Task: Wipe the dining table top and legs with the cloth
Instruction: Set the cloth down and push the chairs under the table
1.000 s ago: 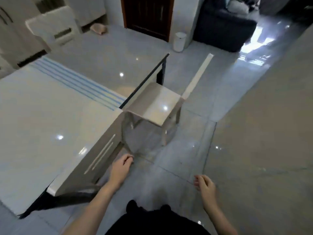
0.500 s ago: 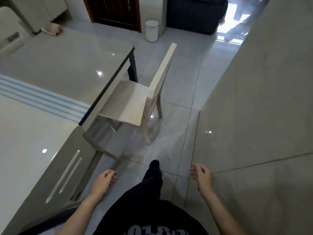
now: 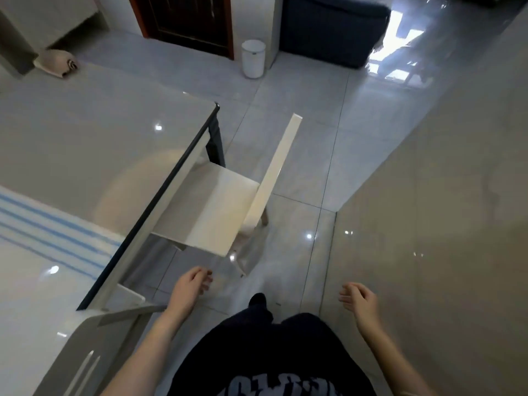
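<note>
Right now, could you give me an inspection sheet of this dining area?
Surface: glossy dining table, dark leg at its far corner.
Job's things: rolled cloth at the table's far end, in neither hand.
Clutter: blue-striped cover on the table; white chair partly under it.
Hands: left hand and right hand loosely curled, empty.
Cables: nothing seen.
Surroundings: tiled floor, white bin, dark door, dark sofa, tiled wall at right.

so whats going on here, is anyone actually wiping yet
Not yet. A person stands beside the glass dining table, left hand and right hand both empty, fingers loosely curled. What looks like a rolled cloth lies at the table's far end, untouched. A white chair sits partly under the table's edge.
</note>
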